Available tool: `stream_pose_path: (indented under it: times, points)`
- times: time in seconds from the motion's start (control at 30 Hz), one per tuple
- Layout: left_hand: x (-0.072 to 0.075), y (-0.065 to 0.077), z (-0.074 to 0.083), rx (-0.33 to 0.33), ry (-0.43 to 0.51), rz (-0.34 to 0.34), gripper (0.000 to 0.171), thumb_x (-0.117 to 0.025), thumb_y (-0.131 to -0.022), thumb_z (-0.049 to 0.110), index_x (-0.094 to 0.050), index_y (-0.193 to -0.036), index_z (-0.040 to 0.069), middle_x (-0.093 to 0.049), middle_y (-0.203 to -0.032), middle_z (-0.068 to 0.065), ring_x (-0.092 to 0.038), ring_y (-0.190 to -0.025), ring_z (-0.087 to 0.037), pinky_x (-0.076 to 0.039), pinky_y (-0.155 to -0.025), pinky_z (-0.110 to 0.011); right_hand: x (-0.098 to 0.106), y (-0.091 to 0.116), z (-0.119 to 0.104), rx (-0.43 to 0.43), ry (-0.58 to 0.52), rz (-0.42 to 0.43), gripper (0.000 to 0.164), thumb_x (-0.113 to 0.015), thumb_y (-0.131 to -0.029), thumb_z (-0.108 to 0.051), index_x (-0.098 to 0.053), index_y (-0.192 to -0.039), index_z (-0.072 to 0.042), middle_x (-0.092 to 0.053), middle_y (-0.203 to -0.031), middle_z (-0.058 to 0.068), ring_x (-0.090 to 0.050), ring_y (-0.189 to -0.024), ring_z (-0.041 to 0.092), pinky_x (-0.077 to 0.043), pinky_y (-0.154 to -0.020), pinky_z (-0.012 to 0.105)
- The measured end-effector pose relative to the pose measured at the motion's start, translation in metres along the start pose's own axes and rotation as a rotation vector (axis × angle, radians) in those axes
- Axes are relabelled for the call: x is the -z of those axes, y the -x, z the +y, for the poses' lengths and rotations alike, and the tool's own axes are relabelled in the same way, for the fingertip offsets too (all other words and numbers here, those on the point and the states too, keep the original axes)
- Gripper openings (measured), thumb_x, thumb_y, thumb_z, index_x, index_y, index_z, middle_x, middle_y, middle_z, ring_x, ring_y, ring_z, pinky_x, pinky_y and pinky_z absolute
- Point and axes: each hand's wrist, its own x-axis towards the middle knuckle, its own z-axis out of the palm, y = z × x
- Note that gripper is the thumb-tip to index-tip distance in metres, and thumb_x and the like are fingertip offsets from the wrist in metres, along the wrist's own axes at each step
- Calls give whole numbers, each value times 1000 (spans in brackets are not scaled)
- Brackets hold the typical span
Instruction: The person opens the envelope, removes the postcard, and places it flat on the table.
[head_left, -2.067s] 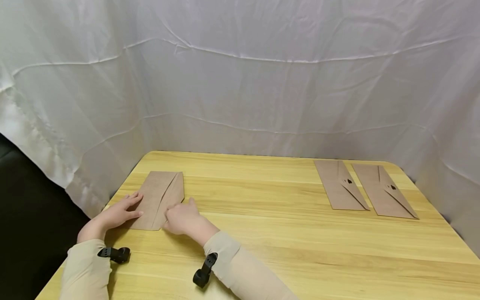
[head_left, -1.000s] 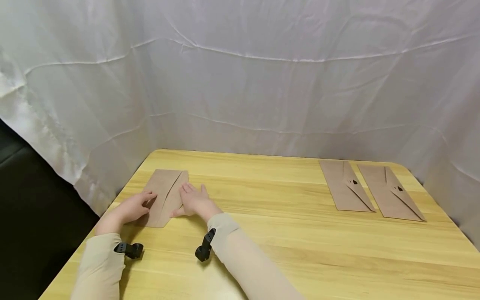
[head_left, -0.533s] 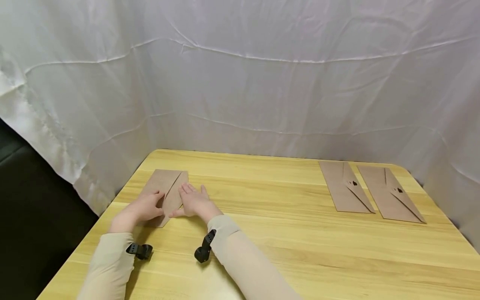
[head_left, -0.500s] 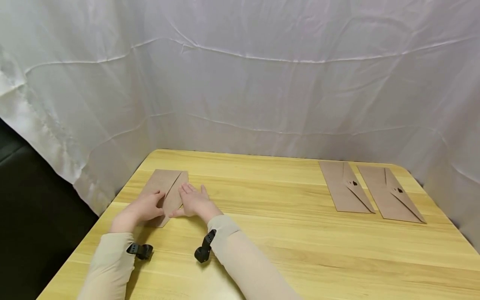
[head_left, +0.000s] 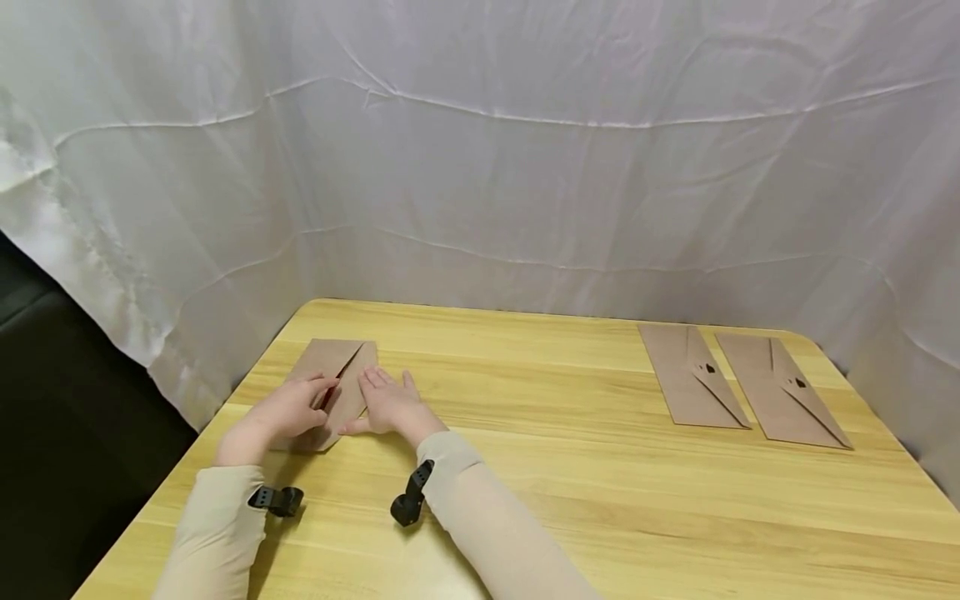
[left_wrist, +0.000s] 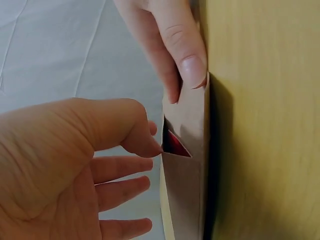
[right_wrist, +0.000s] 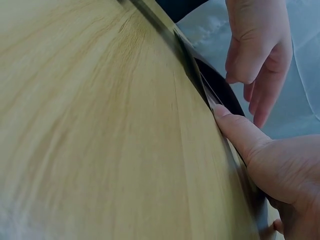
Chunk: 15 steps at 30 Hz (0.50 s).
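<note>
A brown paper envelope (head_left: 325, 357) lies at the left of the table, its slanted slit parted in the head view. My left hand (head_left: 285, 414) pinches the edge of that opening between thumb and index finger; the other fingers stay apart from the paper in the left wrist view. Inside the gap a red piece (left_wrist: 176, 145) shows, its kind hidden. My right hand (head_left: 392, 406) rests with spread, straight fingers on the envelope's right part, thumb at the near edge. In the right wrist view, the right thumb (right_wrist: 240, 131) presses along the envelope's rim.
Two more brown envelopes (head_left: 693, 387) (head_left: 786, 396) with small black marks lie side by side at the table's far right. A pale curtain (head_left: 525, 167) hangs behind the wooden table (head_left: 570, 500). Something black (head_left: 67, 442) stands left of the table.
The right hand has gone from curled fingers at the near corner to lying spread on the envelope. The left hand has shifted right onto the slit, which has widened.
</note>
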Motion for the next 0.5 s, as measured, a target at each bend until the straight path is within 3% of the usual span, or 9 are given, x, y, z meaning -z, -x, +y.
stream_pose_path:
  times: [0.17,0.3,0.5]
  points:
    - [5,1,2,4,2,-20,52,-62,-83,9,-56,-133,-3,-45,-141,-35,-45,-127,-53,-40,-102,-62,0,0,1,1,-5,-3,98,-48,-82,-78,-16,-157,-23,-11,-165,-7,-10,-152,8,-10,-124,46]
    - [7,1,3,31,-50,-21,47,-61,-83,12,-60,-129,0,-47,-141,-32,-47,-127,-52,-42,-101,-61,1,0,2,4,6,-6,97,-47,-83,-77,-15,-157,-23,-11,-165,-7,-9,-152,7,-10,-124,45]
    - [9,4,-3,85,-115,0,46,-63,-81,13,-62,-127,6,-62,-128,-22,-58,-117,-45,-49,-87,-59,1,0,2,21,6,-7,97,-46,-84,-77,-17,-157,-22,-10,-165,-5,-10,-152,9,-9,-125,45]
